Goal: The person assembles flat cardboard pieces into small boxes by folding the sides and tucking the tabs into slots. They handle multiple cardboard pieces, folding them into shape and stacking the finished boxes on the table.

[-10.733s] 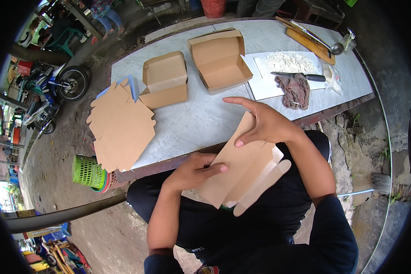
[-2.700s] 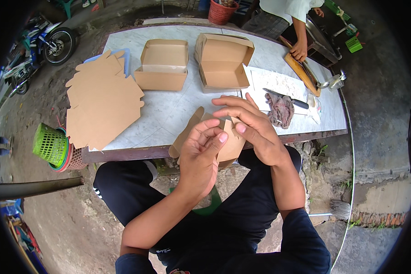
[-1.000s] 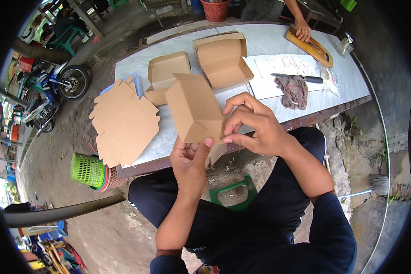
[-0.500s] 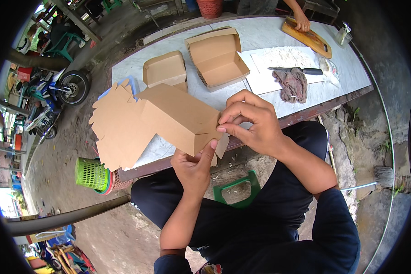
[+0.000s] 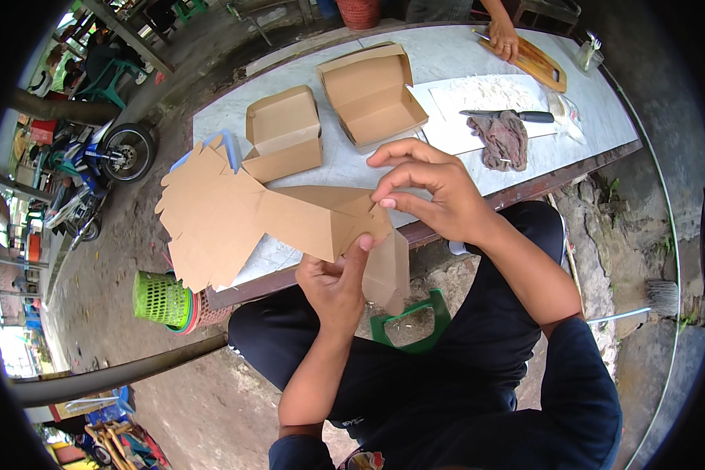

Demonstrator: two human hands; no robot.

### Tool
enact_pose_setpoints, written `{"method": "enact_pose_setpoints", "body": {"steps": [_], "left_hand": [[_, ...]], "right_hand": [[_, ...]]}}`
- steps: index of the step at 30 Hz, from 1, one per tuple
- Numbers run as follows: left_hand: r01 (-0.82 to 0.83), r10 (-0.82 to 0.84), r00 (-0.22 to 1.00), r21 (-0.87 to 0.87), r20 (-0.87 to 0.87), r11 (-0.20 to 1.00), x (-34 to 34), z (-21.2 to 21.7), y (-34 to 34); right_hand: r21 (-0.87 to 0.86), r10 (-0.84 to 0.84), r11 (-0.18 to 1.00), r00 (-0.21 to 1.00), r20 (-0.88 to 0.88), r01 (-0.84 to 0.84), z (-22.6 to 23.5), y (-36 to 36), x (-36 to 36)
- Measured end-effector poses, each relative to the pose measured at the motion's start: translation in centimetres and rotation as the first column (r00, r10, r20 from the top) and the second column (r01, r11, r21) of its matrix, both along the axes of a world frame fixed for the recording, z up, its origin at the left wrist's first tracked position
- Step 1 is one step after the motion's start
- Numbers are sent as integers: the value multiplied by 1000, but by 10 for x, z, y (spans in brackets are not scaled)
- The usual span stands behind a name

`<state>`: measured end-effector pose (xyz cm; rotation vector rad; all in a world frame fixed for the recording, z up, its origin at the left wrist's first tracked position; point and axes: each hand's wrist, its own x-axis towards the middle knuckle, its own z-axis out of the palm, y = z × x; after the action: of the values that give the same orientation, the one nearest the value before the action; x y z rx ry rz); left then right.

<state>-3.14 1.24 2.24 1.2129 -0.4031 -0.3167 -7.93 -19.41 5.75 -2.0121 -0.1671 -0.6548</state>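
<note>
Over the table's near edge is a partly folded brown cardboard box (image 5: pixel 298 219), its walls raised at one corner. My left hand (image 5: pixel 333 286) grips that corner from below, thumb pressed on the outer face. My right hand (image 5: pixel 435 192) is at the corner's upper edge, fingers parted, with a fingertip at or very near the cardboard. A further cardboard panel (image 5: pixel 388 270) hangs down behind my left hand. Flat cardboard blanks (image 5: pixel 211 211) lie piled to the left, on the table's corner. Two formed open boxes stand beyond: a smaller one (image 5: pixel 283 157) and a larger one (image 5: pixel 376 117).
At the right of the marble-topped table (image 5: pixel 290 70) lie a white board (image 5: pixel 446 129) with pale shreds, a knife (image 5: pixel 529 117) and a crumpled cloth (image 5: pixel 503 142). Another person's hand (image 5: pixel 504 39) rests on a wooden cutting board (image 5: pixel 540 66). A green stool (image 5: pixel 415 321) stands below.
The box has tilted and a panel has swung down behind my left hand. My right fingers have opened from their pinch. The other person's hand has shifted slightly left.
</note>
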Motion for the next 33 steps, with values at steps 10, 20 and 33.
{"method": "enact_pose_setpoints", "body": {"steps": [10,20,33], "left_hand": [[15,-29,998,-257,-52,966,0,5,-6],[-61,2,983,-318,-182,946,-6,8,-11],[-265,260,963,-65,-74,962,-13,0,-21]], "right_hand": [[495,186,862,977,-104,-111,-8,7,1],[723,190,690,971,-148,-24,-25,34,6],[546,-173,827,985,18,135,-45,71,13]]}}
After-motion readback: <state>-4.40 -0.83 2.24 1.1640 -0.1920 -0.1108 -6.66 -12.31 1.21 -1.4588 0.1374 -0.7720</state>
